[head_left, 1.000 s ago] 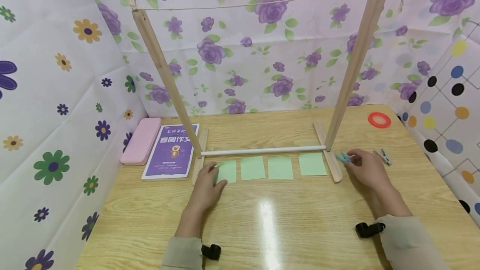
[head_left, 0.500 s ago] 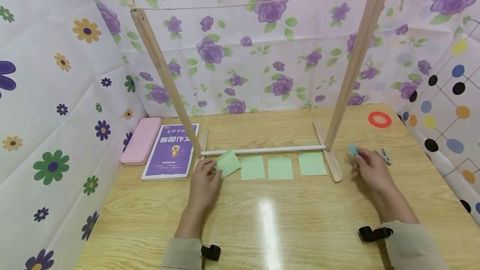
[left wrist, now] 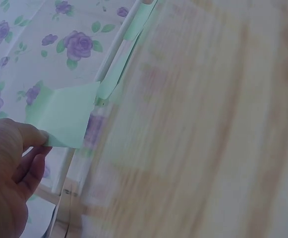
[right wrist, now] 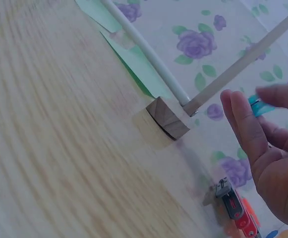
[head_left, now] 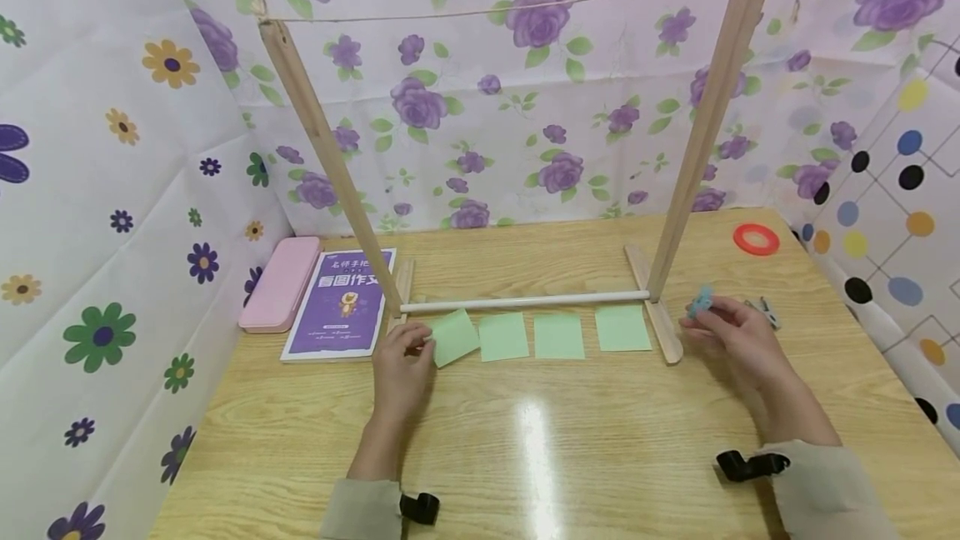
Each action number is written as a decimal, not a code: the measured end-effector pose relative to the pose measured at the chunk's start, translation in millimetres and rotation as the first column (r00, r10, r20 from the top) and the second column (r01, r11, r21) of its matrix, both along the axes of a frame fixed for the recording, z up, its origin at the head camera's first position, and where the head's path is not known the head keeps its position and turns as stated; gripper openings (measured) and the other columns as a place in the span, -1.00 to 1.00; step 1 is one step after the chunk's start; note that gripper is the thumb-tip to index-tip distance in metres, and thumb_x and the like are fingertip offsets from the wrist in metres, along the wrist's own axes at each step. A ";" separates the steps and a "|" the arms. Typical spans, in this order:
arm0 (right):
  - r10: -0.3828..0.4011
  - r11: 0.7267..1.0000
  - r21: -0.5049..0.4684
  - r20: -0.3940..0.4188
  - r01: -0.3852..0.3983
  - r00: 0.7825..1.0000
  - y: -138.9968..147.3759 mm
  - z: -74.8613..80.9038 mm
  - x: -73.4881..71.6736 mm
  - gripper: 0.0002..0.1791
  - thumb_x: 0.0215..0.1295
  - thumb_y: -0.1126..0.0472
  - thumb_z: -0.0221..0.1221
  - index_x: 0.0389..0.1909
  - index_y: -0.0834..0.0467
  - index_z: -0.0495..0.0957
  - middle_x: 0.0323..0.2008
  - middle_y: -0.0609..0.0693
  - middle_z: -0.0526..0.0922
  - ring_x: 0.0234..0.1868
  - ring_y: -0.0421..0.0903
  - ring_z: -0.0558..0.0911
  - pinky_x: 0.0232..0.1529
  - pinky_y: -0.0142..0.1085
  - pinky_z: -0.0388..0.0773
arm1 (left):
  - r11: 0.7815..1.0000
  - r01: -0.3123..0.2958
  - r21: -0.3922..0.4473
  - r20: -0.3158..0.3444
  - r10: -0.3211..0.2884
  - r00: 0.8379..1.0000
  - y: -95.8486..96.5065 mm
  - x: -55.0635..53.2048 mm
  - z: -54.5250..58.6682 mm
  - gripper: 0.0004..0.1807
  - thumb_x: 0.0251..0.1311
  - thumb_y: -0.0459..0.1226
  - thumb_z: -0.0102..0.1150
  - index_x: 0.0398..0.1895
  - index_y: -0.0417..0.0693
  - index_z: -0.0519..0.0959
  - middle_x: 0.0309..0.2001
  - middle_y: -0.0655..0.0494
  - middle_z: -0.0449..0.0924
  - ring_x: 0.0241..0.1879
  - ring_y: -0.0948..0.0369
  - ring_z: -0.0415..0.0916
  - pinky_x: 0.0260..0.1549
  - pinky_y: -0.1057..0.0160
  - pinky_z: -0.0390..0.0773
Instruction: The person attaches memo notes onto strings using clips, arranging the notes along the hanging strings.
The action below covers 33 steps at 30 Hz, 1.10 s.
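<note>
My left hand (head_left: 403,369) pinches the left edge of a light green sticky note (head_left: 455,338) between thumb and fingers. In the left wrist view this note (left wrist: 67,115) is tilted up off the table. To its right lie a second green note (head_left: 503,336), another one (head_left: 558,336), and the last (head_left: 623,328) by the stand's right foot. Just right of that foot, my right hand (head_left: 742,340) holds a small light blue clothespin (head_left: 701,302) at its fingertips. The right wrist view shows this clothespin (right wrist: 259,106) partly covered by the fingers.
Behind the notes stands a wooden frame (head_left: 693,140) with a white crossbar (head_left: 525,302) and a twine line (head_left: 465,13) on top. A purple book (head_left: 341,307) and pink case (head_left: 281,283) lie left. More clips (head_left: 767,315) and a red ring (head_left: 756,239) lie right.
The left hand has raised and tilted the leftmost note, which lay flat beside the others. The right hand has lifted the blue clothespin off the table and turned it upright.
</note>
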State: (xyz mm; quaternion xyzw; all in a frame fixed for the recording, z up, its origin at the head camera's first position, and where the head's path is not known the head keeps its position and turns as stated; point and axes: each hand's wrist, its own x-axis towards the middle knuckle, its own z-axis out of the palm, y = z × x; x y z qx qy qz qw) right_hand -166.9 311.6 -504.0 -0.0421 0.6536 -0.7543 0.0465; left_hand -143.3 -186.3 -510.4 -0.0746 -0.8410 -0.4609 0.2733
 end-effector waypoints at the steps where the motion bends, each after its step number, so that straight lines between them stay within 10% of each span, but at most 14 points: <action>1: -0.002 1.000 0.004 -0.001 0.002 1.000 -0.7 0.6 -0.7 -0.63 0.50 0.23 0.16 0.13 0.44 0.43 -0.09 0.03 0.64 -0.09 -0.16 0.74 -0.02 -0.25 0.69 | 1.000 -0.001 0.004 -0.002 0.001 1.000 -0.3 -0.4 -0.2 -0.84 0.03 -0.64 0.38 -0.32 -0.34 0.71 -0.20 -0.07 0.70 -0.36 0.09 0.65 -0.40 0.32 0.71; 9: -0.158 0.944 0.294 0.003 0.150 0.987 -3.3 0.6 -2.2 -0.46 0.46 0.02 0.20 0.16 0.43 0.52 -0.26 -0.08 0.75 -0.38 -0.23 0.71 -0.35 -0.37 0.75 | 0.994 -0.039 0.100 0.101 0.029 0.994 0.6 2.4 1.1 -0.79 0.07 -0.65 0.29 -0.31 -0.24 0.66 -0.35 -0.01 0.73 -0.39 0.18 0.62 -0.42 0.46 0.60; 18: -0.156 0.985 0.075 -0.029 0.158 0.987 -8.5 -1.7 2.0 -0.46 0.49 0.09 0.17 0.35 0.28 0.40 -0.21 -0.05 0.78 -0.29 -0.11 0.79 -0.25 -0.28 0.74 | 0.990 -0.045 0.137 0.161 0.023 0.987 -1.8 4.4 -1.1 -0.83 0.14 -0.61 0.31 -0.31 -0.23 0.74 -0.32 -0.03 0.74 -0.33 0.15 0.64 -0.32 0.41 0.67; 25: -0.163 0.980 0.098 -0.116 0.174 0.980 -17.3 6.3 4.9 -0.79 0.50 0.14 0.18 0.00 0.14 0.65 -0.15 -0.06 0.79 -0.41 -0.14 0.77 -0.41 -0.31 0.75 | 0.958 -0.041 0.285 0.285 -0.044 0.957 -0.8 3.4 0.5 -0.84 0.25 -0.62 0.15 -0.24 -0.28 0.63 -0.24 -0.16 0.69 -0.38 0.13 0.66 -0.45 0.32 0.73; 33: -0.082 0.990 0.080 -0.313 0.112 0.946 -35.2 20.8 2.8 -0.70 0.56 0.30 0.04 0.17 0.34 0.53 -0.19 -0.03 0.76 -0.36 -0.17 0.77 -0.39 -0.33 0.74 | 0.929 -0.083 0.360 0.365 -0.058 0.929 0.9 -1.1 11.9 -0.81 0.23 -0.55 0.27 -0.09 -0.37 0.65 -0.20 -0.14 0.70 -0.23 0.20 0.67 -0.21 0.39 0.72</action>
